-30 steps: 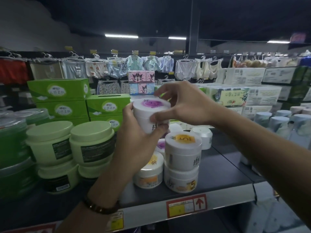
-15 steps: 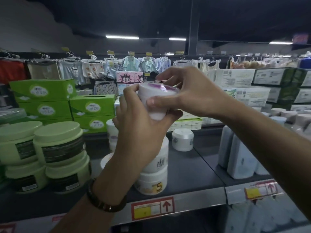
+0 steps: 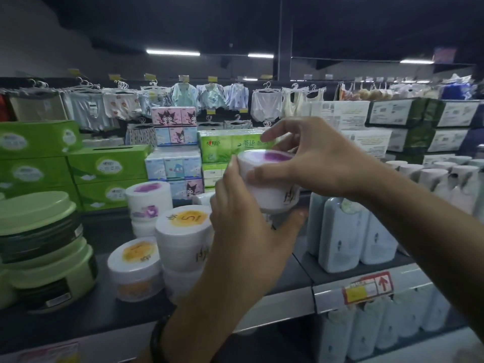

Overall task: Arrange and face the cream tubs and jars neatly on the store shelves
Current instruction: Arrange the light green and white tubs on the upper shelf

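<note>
While the purple-lid jar [image 3: 264,176] is held in the air by both hands, above the shelf [image 3: 285,301] and just right of the orange-lid stack [image 3: 183,226], it should be turned about its own axis till the printed script faces the aisle, then set down flat. The L hand [image 3: 243,231] is cupped under and round the wall, fingers curled. The lid rim is pinched by the R hand [image 3: 314,163], thumb on the near side, fingers over the far edge. The axis (lid to base) is approx. upright, tipped slightly so the lid shows to the viewer; the script is pointed front-right. A spot by the other purple-lid jar [image 3: 149,197] is judged apt. The stack shouldn't be nudged w/ the wrist.
</note>
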The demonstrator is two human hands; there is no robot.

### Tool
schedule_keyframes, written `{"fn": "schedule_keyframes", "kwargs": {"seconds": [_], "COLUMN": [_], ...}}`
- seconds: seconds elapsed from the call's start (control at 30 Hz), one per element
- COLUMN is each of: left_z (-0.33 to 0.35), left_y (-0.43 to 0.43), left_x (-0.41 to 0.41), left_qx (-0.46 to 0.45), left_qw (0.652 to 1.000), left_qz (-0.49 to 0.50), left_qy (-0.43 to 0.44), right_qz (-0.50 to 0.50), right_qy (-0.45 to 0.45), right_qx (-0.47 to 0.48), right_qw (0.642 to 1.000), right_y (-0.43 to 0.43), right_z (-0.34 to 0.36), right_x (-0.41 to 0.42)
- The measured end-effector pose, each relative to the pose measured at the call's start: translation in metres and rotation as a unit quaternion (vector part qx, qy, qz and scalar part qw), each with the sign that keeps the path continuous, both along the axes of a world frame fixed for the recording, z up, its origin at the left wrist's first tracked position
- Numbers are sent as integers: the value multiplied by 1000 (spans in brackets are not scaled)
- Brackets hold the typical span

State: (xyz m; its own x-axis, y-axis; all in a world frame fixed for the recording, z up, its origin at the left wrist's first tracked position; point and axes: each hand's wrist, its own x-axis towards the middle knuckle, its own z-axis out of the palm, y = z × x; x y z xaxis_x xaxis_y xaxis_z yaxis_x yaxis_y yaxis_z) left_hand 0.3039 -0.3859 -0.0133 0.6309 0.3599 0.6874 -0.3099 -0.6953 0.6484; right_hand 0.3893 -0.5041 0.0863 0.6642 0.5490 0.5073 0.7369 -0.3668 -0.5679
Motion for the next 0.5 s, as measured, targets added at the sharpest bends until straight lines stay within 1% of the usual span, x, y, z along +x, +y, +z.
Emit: {"fn": "schedule_keyframes", "kwargs": {"seconds": [0.2, 0.5], "left_z": [-27, -60], "left_y": [-5, 4], "left_x": [5, -4], "left_qx": [-69, -102], "left_qw": [994, 984], "left_qz": [-71, -87], "left_qy": [38, 120], "right_qz": [0, -4], "right_qy": [-2, 24], "right_qx": [-40, -69], "right_qw": [999, 997], "right_y": [-8, -4], "right_z": [-22, -60], "right_x": [10, 20]}}
